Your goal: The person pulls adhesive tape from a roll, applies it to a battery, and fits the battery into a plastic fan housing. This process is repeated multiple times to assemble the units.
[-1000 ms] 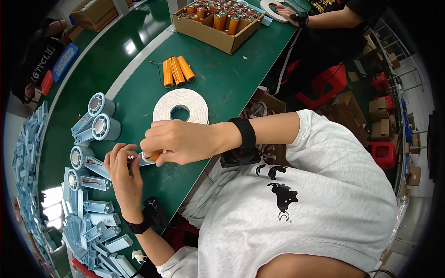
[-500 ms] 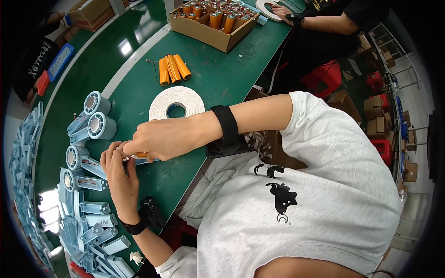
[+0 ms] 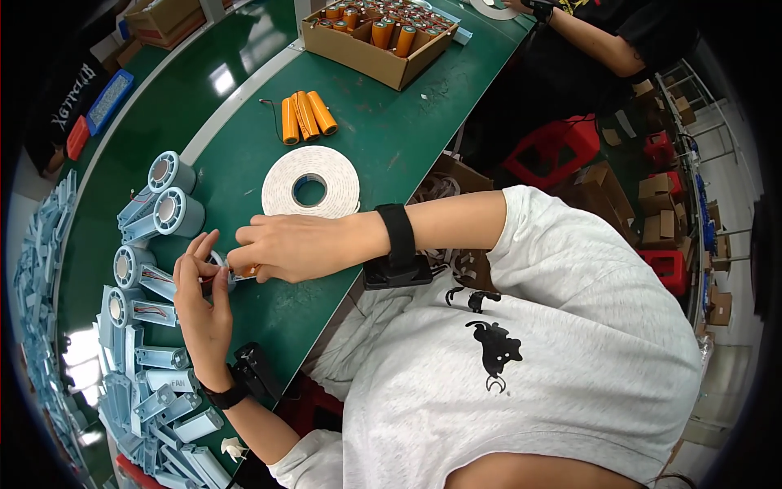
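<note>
Both my hands meet over a light-blue fan housing [image 3: 217,260] at the table's left part. My left hand [image 3: 202,306] has its thumb and fingers drawn together at the housing's round end, with a bit of red wire [image 3: 208,279] showing between them. My right hand [image 3: 305,247] is closed over the handle part, where an orange battery cell [image 3: 249,270] peeks out under the fingers. Most of the housing is hidden by my hands. Just beyond my right hand lies a roll of white tape [image 3: 275,181], flat on the green table [image 3: 236,138].
Three orange battery cells [image 3: 305,118] lie past the tape. A cardboard box [image 3: 391,72] of such cells stands farther off. Several light-blue fan housings [image 3: 179,210] and a pile of handle parts [image 3: 155,403] line the left. A co-worker's arm [image 3: 595,41] reaches in at upper right.
My left hand's fingers have spread a little and shifted, and the housing's round end now shows between my hands. My right hand has turned slightly. The co-worker's hand has moved up and right.
</note>
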Action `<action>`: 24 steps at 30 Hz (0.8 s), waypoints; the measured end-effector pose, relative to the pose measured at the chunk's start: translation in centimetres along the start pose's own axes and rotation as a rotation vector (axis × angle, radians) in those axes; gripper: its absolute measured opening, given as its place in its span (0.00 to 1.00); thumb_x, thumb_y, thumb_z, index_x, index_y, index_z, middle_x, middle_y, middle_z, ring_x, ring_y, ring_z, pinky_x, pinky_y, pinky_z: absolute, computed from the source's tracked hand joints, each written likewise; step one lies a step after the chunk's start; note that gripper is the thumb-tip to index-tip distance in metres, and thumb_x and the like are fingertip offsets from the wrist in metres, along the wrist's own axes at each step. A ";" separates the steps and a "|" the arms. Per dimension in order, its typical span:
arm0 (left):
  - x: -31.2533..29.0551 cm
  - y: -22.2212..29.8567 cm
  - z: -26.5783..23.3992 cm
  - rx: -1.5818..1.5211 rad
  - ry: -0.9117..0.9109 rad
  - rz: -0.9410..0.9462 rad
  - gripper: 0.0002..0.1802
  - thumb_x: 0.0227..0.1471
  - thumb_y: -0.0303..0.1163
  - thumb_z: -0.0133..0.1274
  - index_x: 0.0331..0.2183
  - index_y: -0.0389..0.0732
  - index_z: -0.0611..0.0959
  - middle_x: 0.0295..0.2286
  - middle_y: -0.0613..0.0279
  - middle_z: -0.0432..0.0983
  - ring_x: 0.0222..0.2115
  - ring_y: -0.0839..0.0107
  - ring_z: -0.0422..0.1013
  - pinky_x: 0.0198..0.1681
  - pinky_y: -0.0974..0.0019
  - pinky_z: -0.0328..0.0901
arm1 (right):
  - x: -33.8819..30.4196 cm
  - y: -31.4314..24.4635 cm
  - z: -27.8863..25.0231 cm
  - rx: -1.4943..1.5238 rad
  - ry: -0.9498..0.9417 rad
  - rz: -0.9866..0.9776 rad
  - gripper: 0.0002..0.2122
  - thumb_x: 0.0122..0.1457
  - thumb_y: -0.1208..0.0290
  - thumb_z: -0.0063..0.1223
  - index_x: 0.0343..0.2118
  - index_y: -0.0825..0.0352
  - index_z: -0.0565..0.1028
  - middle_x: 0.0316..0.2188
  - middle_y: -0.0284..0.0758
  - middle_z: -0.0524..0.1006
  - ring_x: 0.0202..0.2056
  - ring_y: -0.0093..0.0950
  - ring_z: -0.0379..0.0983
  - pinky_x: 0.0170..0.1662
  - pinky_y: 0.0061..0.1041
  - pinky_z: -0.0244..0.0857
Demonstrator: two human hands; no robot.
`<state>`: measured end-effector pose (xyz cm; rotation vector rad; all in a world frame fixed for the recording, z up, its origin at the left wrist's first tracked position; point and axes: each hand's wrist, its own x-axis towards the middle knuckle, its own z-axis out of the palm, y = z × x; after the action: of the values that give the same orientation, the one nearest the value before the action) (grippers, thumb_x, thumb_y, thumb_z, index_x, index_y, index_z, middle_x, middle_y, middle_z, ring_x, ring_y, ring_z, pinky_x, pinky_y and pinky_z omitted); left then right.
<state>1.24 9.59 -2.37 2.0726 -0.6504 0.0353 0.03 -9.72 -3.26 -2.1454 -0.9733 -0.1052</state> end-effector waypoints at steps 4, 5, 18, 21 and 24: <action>0.3 0.3 -0.3 0.010 -0.066 -0.024 0.10 0.39 0.17 0.49 0.29 0.34 0.72 0.43 0.57 0.70 0.47 0.60 0.61 0.45 0.63 0.58 | 0.1 0.3 -2.1 0.157 -0.232 0.150 0.15 0.42 0.82 0.51 0.37 0.67 0.69 0.28 0.39 0.71 0.35 0.38 0.68 0.36 0.35 0.61; 0.6 0.6 -0.6 0.082 -0.100 0.020 0.10 0.39 0.17 0.50 0.30 0.34 0.74 0.43 0.57 0.70 0.46 0.61 0.61 0.44 0.65 0.59 | 0.3 0.5 -2.3 0.180 -0.271 0.153 0.17 0.42 0.82 0.50 0.39 0.65 0.70 0.30 0.40 0.72 0.36 0.38 0.68 0.37 0.35 0.61; 3.5 1.0 -0.9 0.115 -0.344 -0.283 0.10 0.33 0.22 0.58 0.26 0.33 0.81 0.29 0.60 0.74 0.37 0.68 0.64 0.29 0.71 0.60 | -0.2 1.6 -2.7 0.333 -0.308 0.259 0.18 0.41 0.83 0.51 0.39 0.66 0.73 0.25 0.42 0.75 0.30 0.38 0.72 0.33 0.32 0.64; 4.0 1.4 -1.0 0.164 -0.402 -0.259 0.09 0.33 0.21 0.58 0.26 0.34 0.81 0.27 0.59 0.74 0.35 0.68 0.64 0.28 0.70 0.60 | -0.8 1.8 -2.8 0.357 -0.167 0.283 0.16 0.41 0.81 0.53 0.37 0.67 0.74 0.24 0.43 0.75 0.29 0.37 0.73 0.32 0.30 0.64; 4.2 1.1 -0.4 0.262 -0.431 -0.214 0.09 0.33 0.21 0.57 0.26 0.34 0.81 0.25 0.58 0.74 0.33 0.68 0.64 0.28 0.69 0.59 | -0.8 2.1 -2.5 0.320 -0.133 0.295 0.15 0.40 0.79 0.55 0.35 0.69 0.74 0.22 0.44 0.74 0.27 0.36 0.73 0.30 0.29 0.65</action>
<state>4.41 7.64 -0.13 2.4182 -0.7040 -0.4840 1.39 -12.75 -3.09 -1.9878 -0.6826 0.3205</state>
